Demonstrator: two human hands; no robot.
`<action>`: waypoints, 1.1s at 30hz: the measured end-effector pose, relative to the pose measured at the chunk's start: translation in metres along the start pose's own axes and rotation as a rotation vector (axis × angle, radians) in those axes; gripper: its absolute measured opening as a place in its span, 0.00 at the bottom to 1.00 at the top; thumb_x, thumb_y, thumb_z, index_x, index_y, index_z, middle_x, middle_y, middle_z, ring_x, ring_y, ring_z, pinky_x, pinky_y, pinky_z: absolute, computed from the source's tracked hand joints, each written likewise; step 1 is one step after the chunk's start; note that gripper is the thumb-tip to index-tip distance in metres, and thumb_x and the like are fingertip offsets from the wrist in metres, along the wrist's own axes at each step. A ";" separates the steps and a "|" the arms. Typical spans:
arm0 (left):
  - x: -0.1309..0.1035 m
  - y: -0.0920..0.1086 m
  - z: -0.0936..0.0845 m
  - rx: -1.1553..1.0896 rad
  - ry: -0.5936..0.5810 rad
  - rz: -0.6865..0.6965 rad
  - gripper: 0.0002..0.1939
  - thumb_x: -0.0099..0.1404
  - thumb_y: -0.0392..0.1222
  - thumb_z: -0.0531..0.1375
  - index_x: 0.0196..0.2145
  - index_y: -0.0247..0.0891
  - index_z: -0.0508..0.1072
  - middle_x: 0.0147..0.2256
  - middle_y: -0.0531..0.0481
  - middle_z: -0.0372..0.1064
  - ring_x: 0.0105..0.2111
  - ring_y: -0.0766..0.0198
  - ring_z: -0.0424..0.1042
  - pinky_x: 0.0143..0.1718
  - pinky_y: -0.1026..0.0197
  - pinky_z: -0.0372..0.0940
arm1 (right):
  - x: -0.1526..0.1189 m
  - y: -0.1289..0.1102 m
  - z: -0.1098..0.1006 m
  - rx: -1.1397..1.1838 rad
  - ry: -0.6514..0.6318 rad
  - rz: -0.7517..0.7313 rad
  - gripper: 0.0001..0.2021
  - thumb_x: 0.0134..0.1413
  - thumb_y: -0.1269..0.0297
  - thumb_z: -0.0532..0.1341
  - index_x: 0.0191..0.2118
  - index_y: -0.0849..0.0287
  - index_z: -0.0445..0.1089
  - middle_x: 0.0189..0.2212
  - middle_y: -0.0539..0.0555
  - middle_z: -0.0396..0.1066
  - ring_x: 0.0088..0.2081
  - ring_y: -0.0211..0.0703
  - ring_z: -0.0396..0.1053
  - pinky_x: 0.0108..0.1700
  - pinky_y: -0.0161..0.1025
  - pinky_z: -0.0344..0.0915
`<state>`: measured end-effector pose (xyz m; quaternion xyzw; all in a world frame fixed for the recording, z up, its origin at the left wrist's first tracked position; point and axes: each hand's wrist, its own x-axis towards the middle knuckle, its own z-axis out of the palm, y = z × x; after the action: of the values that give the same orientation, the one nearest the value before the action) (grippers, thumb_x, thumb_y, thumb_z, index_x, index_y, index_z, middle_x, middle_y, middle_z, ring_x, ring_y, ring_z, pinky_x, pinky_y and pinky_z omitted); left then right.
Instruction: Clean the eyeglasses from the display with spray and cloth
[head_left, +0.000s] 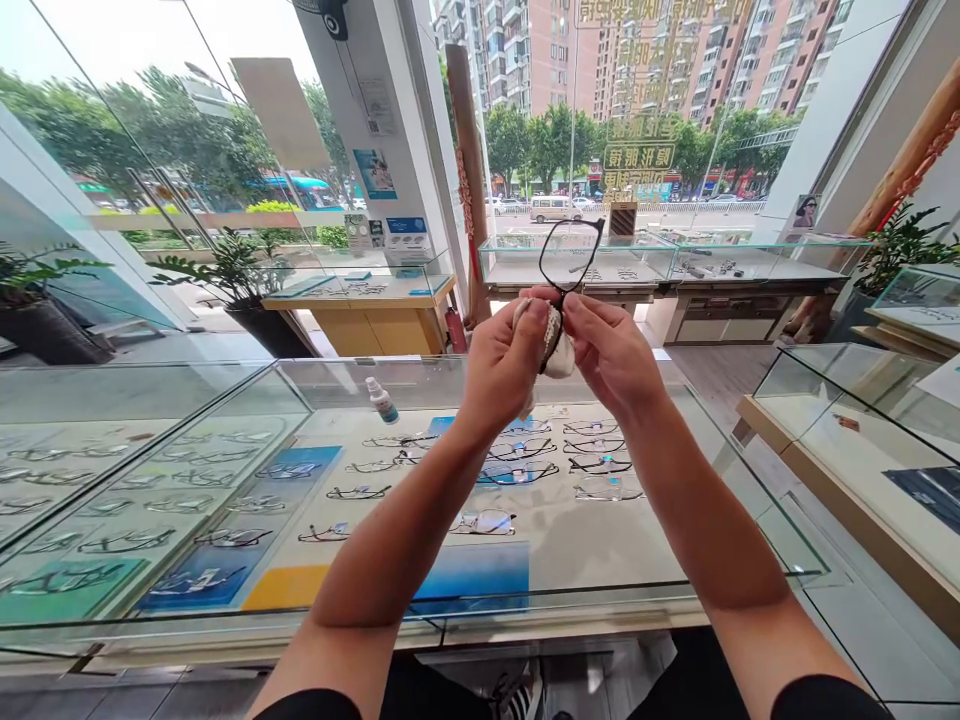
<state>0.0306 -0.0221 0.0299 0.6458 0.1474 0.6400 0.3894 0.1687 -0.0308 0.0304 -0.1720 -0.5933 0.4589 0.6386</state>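
Black-framed eyeglasses [571, 255] are held up above the glass display case, one rim pointing upward. My left hand [510, 355] is closed on a whitish cloth [559, 358], which wraps round the lower part of the frame. With pinched fingers, my right hand [609, 350] grips the glasses near their middle, close beside the left fingertips. The cloth and fingers hide the lower lens. Both forearms reach over the case.
Rows of eyeglasses [521, 473] lie inside the glass display case [637, 590] beneath my arms. A small white bottle [382, 400] stands at its far left part. More showcases stand ahead [360, 300] and at the right [847, 430]. A potted plant [240, 270] is by the window.
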 end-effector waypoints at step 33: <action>-0.004 -0.016 -0.017 0.037 -0.168 -0.068 0.26 0.71 0.69 0.68 0.39 0.40 0.82 0.31 0.50 0.70 0.30 0.64 0.65 0.33 0.60 0.63 | -0.001 0.008 -0.017 -0.027 -0.020 0.066 0.20 0.57 0.38 0.76 0.45 0.46 0.89 0.41 0.52 0.86 0.48 0.50 0.81 0.55 0.50 0.79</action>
<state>0.0185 -0.0090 0.0144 0.6988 0.1479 0.5673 0.4098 0.1808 -0.0215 0.0198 -0.1954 -0.5998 0.4735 0.6147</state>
